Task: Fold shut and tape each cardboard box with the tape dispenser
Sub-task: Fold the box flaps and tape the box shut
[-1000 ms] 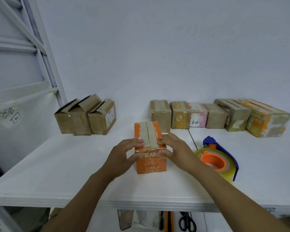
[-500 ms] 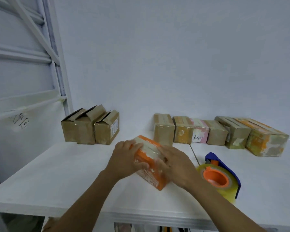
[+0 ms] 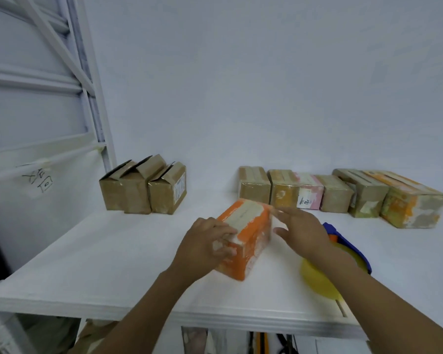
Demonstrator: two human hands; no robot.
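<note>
The white table is seen from its near edge, both forearms reaching in from 6 o'clock. At the middle of the tabletop the orange box is set slantwise, its length running from 7 to 1 o'clock, flaps closed and a pale strip of tape laid along its top. Its near end is gripped by the left hand, whose fingers are curled over the top edge. The right hand is held just beside the box at 3 o'clock, fingers straight and spread apart, nothing clamped. Whether they touch the cardboard cannot be told through the blur. Partly hidden under the right wrist, the tape dispenser is lying at 4 o'clock from the box, its blue frame and yellow tape roll showing. Farther back, at 10 o'clock, three open brown boxes are grouped touching one another, flaps raised. At 1 to 2 o'clock a row of taped boxes is lined against the white wall. A white frame is stood beyond at 10 o'clock, pen marks beside it.
</note>
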